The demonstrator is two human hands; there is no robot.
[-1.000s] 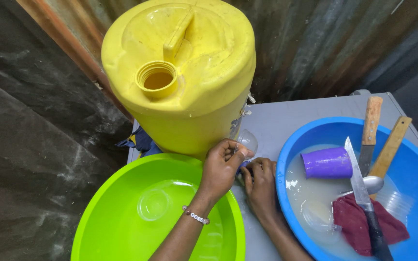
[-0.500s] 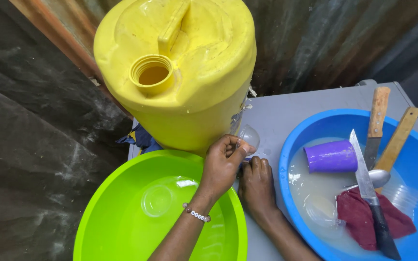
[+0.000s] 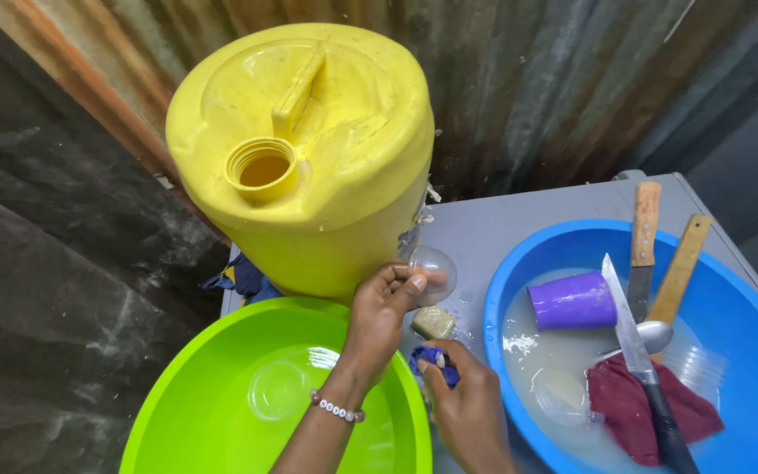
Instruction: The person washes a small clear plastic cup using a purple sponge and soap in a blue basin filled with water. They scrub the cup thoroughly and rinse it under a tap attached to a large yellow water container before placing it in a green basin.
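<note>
Fingers point(image 3: 396, 290) of left hand point(image 3: 379, 320) pinch glass point(image 3: 432, 268).

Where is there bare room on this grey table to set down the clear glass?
Free: grey tabletop between the yellow plastic jerrycan and the blue plastic basin. Crowded: the gap between the basins, filled by the left hand, right hand and soap piece.

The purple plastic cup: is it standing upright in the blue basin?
No, the purple plastic cup lies on its side in the round blue plastic basin.

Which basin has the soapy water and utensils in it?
The blue basin, right of the hands: it holds cloudy water, a purple cup and knives. The green basin holds only clear glassware.
</note>
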